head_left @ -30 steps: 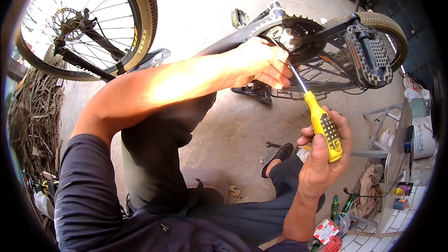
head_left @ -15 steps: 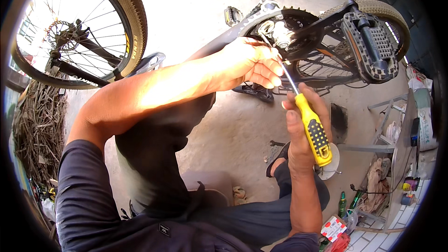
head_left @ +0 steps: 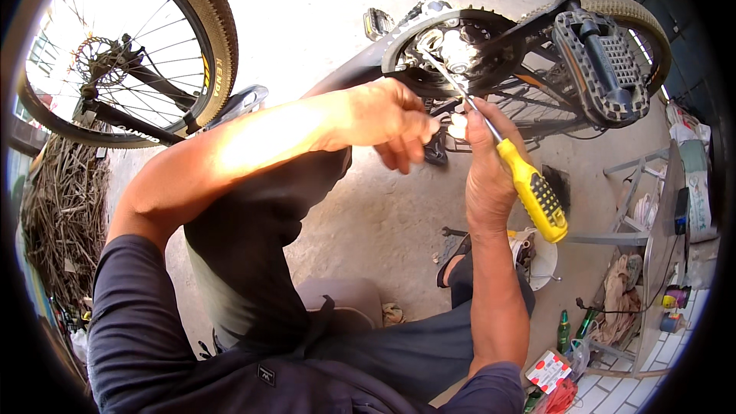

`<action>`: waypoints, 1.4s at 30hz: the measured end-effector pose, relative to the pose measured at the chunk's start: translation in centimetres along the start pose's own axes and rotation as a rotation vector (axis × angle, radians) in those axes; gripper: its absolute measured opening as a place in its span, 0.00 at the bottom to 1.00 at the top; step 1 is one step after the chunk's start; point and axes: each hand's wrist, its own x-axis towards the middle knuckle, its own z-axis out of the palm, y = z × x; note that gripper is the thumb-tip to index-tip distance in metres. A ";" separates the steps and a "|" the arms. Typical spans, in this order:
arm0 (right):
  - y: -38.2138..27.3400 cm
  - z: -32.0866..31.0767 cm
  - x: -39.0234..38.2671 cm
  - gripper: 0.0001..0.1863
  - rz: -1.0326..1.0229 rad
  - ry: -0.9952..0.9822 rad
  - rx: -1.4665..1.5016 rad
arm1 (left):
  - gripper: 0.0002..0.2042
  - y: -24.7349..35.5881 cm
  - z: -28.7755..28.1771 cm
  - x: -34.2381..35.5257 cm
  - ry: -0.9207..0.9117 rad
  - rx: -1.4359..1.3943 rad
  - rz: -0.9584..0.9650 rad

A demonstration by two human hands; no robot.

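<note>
One small movement at a time, guide the screwdriver (head_left: 529,184), gripped in the right hand (head_left: 489,184) close beside the curled left hand (head_left: 387,119) (cannot tell whether holding anything), and seat its tip squarely by the dark, toothed chainring (head_left: 502,46) beyond both before adding force. Note the smooth yellow handle with black studded inset, the slim metal shaft, and, past the right hand, a boxy, ridged pedal (head_left: 602,69).

The left-hand wheel (head_left: 107,69) is cut off above, and the screwdriver (head_left: 530,188) ends indistinctly.
</note>
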 end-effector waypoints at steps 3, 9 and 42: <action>-0.3 0.2 0.4 0.09 0.002 -0.010 0.063 | 0.14 0.6 -1.0 -2.3 0.122 0.273 -0.033; 0.4 -0.1 0.4 0.08 -0.023 0.018 0.072 | 0.10 -1.0 -4.6 -3.0 0.485 0.259 0.162; 3.2 5.2 2.5 0.09 -0.810 0.159 -0.251 | 0.11 -3.4 -8.1 0.4 0.518 0.650 0.468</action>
